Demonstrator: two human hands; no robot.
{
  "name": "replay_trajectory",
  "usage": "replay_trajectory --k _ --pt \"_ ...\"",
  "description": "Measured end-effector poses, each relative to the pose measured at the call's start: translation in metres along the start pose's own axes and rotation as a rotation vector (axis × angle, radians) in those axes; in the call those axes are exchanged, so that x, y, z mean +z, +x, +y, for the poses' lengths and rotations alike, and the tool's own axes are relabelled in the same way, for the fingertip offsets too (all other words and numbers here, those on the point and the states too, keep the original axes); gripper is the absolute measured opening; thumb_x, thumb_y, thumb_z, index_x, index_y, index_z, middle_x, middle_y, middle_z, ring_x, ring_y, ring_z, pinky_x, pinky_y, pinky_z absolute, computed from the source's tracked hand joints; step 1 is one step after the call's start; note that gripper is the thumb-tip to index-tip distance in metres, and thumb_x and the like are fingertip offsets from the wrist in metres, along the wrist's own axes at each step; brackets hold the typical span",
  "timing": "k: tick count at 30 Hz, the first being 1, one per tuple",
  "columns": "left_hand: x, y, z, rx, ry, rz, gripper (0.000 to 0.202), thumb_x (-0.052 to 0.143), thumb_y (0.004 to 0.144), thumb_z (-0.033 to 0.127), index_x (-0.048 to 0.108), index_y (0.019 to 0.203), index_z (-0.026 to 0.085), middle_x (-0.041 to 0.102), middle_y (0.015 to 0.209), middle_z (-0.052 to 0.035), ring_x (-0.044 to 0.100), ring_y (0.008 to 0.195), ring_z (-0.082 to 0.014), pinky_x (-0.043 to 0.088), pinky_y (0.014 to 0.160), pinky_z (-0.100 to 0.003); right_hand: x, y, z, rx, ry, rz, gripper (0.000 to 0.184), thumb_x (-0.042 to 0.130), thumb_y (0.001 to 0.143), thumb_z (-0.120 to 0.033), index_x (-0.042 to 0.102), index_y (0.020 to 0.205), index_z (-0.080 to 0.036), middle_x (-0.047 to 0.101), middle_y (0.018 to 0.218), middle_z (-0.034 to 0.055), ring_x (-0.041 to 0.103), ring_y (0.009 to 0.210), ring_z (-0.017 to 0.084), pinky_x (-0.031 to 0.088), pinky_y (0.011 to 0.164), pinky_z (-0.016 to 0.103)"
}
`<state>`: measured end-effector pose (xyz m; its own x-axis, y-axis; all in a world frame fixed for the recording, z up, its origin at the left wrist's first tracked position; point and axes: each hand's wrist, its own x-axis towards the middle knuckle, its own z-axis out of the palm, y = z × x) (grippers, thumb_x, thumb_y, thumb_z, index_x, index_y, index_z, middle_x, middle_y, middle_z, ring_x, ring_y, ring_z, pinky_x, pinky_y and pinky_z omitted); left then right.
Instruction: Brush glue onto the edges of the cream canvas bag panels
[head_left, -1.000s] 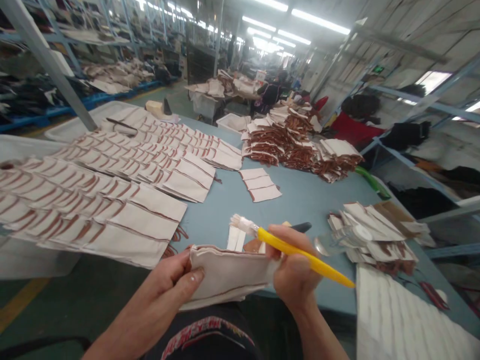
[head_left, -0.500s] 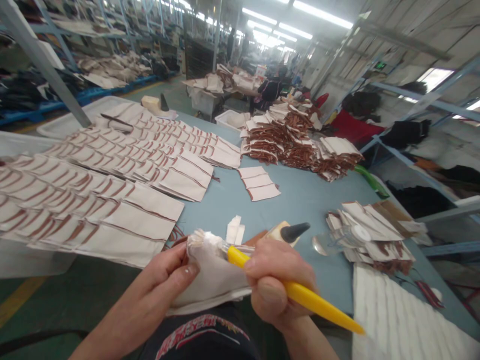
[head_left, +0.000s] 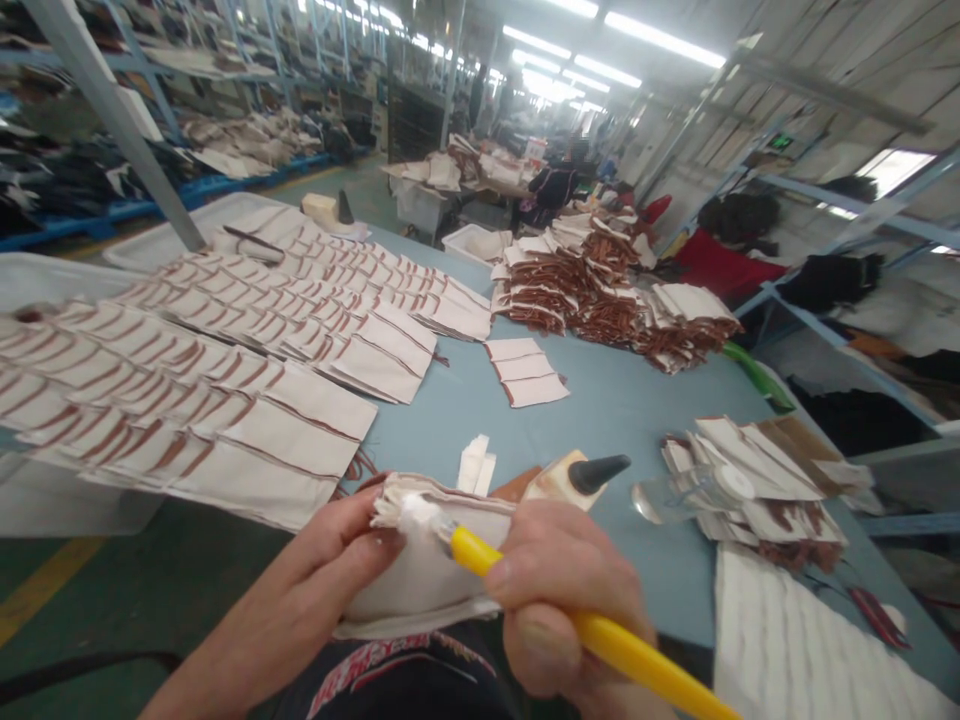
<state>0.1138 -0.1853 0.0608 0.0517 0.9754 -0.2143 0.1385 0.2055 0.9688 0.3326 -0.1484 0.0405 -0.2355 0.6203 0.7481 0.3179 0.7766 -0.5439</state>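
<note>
My left hand [head_left: 330, 575] grips the left end of a cream fabric piece [head_left: 427, 575] with brown edging, held over my lap at the table's near edge. My right hand [head_left: 559, 605] is closed round a yellow-handled brush [head_left: 600, 640]. The brush's white bristles [head_left: 411, 512] touch the top left edge of the fabric piece. Just behind my hands a glue bottle [head_left: 574, 478] with a black nozzle lies on the blue table [head_left: 615, 410].
Rows of overlapping cream pieces [head_left: 225, 350] cover the table's left side. Stacks with brown trim [head_left: 600, 290] pile at the back. A smaller heap [head_left: 757, 480] and a clear dish [head_left: 682, 493] lie at right, white padding [head_left: 810, 640] at near right. Three pieces [head_left: 525, 370] lie mid-table.
The brush has come down from above the fabric piece onto its top left edge, and my right hand has moved lower and closer to me. My left hand keeps its grip.
</note>
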Motion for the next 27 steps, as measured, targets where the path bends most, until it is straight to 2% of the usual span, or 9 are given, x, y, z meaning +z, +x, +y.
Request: replay_trajectory --k 3,6,8,11,13,15,18,23,27 --pt "0.0 -0.003 -0.003 0.011 0.044 0.108 0.045 0.073 0.093 0.064 0.088 0.113 0.026 0.086 0.117 -0.0062 0.076 0.116 -0.0343 0.065 0.099 -0.033 0.002 0.006 -0.004 0.011 0.062 0.096 0.034 0.055 0.113 -0.047 0.075 0.093 -0.029 0.064 0.06 -0.0031 0.063 0.051 0.016 0.062 0.062 0.033" --pt "0.002 -0.003 -0.003 0.053 0.056 -0.042 0.04 0.066 0.101 0.056 0.086 0.111 0.023 0.084 0.1 -0.0059 0.077 0.096 -0.0297 0.065 0.08 -0.031 -0.001 0.011 -0.009 0.05 0.06 0.146 0.031 0.056 0.113 -0.043 0.075 0.094 -0.029 0.065 0.061 -0.0027 0.066 0.053 0.017 0.062 0.063 0.034" --pt "0.005 -0.001 -0.002 0.143 0.117 -0.082 0.035 0.058 0.108 0.047 0.082 0.103 0.021 0.079 0.086 -0.0035 0.073 0.081 -0.0242 0.06 0.071 -0.028 -0.005 0.013 -0.014 0.037 0.064 0.229 0.031 0.058 0.114 -0.044 0.074 0.092 -0.029 0.062 0.059 -0.0039 0.063 0.051 0.016 0.059 0.059 0.033" --pt "0.011 0.0 -0.005 0.348 0.312 0.018 0.033 0.05 0.11 0.03 0.068 0.082 0.023 0.069 0.072 0.0004 0.062 0.065 -0.0173 0.052 0.065 -0.025 -0.01 0.016 -0.021 0.036 0.093 0.381 0.034 0.058 0.116 -0.043 0.072 0.09 -0.027 0.059 0.056 -0.0058 0.054 0.043 0.013 0.05 0.05 0.03" --pt "0.013 0.0 -0.009 0.511 0.454 0.075 0.034 0.049 0.107 0.019 0.055 0.075 0.025 0.063 0.068 0.0021 0.054 0.057 -0.0146 0.047 0.061 -0.025 -0.013 0.018 -0.024 0.021 0.122 0.418 0.034 0.057 0.116 -0.043 0.071 0.089 -0.026 0.057 0.054 -0.0065 0.05 0.04 0.012 0.045 0.045 0.029" --pt "0.015 0.0 -0.014 0.674 0.573 0.123 0.034 0.048 0.104 0.01 0.048 0.075 0.027 0.061 0.068 0.0027 0.053 0.055 -0.0144 0.045 0.059 -0.026 -0.015 0.019 -0.025 -0.006 0.127 0.384 0.033 0.058 0.116 -0.041 0.071 0.09 -0.025 0.06 0.055 -0.0061 0.053 0.041 0.012 0.045 0.045 0.029" --pt "0.013 0.002 -0.019 0.838 0.702 0.172 0.031 0.047 0.102 0.003 0.052 0.082 0.026 0.061 0.07 0.003 0.057 0.057 -0.0158 0.043 0.056 -0.027 -0.016 0.021 -0.027 -0.101 0.088 0.262 0.029 0.059 0.116 -0.038 0.072 0.093 -0.024 0.07 0.062 -0.0044 0.061 0.046 0.012 0.052 0.05 0.028" --pt "0.005 -0.001 -0.027 0.92 0.782 0.165 0.03 0.045 0.102 0.0 0.055 0.089 0.025 0.065 0.076 0.0016 0.064 0.065 -0.017 0.047 0.061 -0.028 -0.012 0.021 -0.039 -0.194 0.098 0.028 0.038 0.049 0.12 -0.037 0.065 0.089 -0.022 0.066 0.057 -0.0068 0.057 0.043 0.007 0.049 0.05 0.022" --pt "0.004 -0.007 -0.039 0.934 0.764 0.151 0.031 0.044 0.1 -0.002 0.058 0.092 0.024 0.067 0.08 -0.0009 0.066 0.071 -0.0184 0.048 0.064 -0.028 -0.011 0.013 -0.039 -0.113 0.171 0.039 0.04 0.049 0.119 -0.039 0.062 0.085 -0.024 0.065 0.057 -0.0076 0.058 0.044 0.007 0.05 0.051 0.022"
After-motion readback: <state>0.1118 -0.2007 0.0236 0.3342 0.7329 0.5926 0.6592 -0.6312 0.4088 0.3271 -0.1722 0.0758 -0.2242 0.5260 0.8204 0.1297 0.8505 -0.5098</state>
